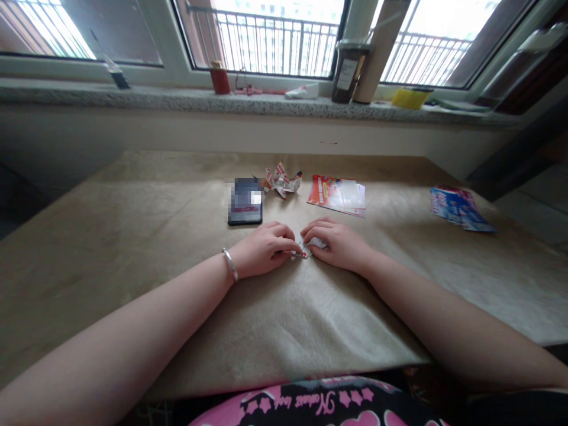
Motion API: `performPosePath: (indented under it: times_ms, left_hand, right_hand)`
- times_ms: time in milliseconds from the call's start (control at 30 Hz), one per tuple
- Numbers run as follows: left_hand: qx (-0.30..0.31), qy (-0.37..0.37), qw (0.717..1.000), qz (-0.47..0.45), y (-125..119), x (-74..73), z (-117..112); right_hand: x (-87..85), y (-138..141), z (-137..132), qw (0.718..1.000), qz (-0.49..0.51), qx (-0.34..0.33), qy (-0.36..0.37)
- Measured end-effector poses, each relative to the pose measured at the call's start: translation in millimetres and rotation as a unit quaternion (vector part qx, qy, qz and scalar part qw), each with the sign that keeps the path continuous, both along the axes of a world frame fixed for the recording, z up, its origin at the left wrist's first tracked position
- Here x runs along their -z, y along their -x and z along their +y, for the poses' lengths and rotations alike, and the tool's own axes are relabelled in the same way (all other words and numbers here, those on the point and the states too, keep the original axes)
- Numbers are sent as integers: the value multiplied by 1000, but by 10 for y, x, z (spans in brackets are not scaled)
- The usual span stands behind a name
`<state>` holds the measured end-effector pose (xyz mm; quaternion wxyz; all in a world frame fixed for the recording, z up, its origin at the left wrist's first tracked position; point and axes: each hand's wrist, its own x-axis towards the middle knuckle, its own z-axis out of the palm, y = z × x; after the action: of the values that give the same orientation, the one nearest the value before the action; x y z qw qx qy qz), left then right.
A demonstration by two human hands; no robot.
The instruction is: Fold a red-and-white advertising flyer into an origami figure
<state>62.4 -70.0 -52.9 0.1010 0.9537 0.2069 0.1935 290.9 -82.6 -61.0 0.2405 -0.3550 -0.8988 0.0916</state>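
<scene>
My left hand (265,248) and my right hand (335,242) rest side by side on the tan table cover (133,236), fingertips meeting. Between them they pinch a small folded piece of red-and-white paper (306,247), mostly hidden under the fingers. Both hands are closed on it. A silver bracelet (230,264) circles my left wrist. Just beyond the hands lie a dark phone (245,201), a crumpled red-and-white folded paper (282,179) and a stack of red-and-white paper sheets (338,194).
Blue printed sheets (459,208) lie at the table's right side. The stone windowsill (177,99) behind holds a red cup (219,78), a dark jar (348,70), a yellow object (410,97) and a brush (116,76).
</scene>
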Motion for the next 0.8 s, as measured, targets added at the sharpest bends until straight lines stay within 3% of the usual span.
performPosePath:
  times_ms: [133,433,667,800]
  left_hand:
    - [25,-14,1000,-8,6,16,17]
    - [-27,-54,998,-13,9,0,32]
    - [-66,4,998,-11,16,8,34]
    - [-35,49,998,-9,59,-9,75]
  right_hand:
    - [15,6,3,1000,-14,-1,1]
    - [-47,15,-21,999,-39,28,-22]
    - [-71,21,-51,998,-52,35,-24]
    - [-73,25,-66,998,-50,23,-16]
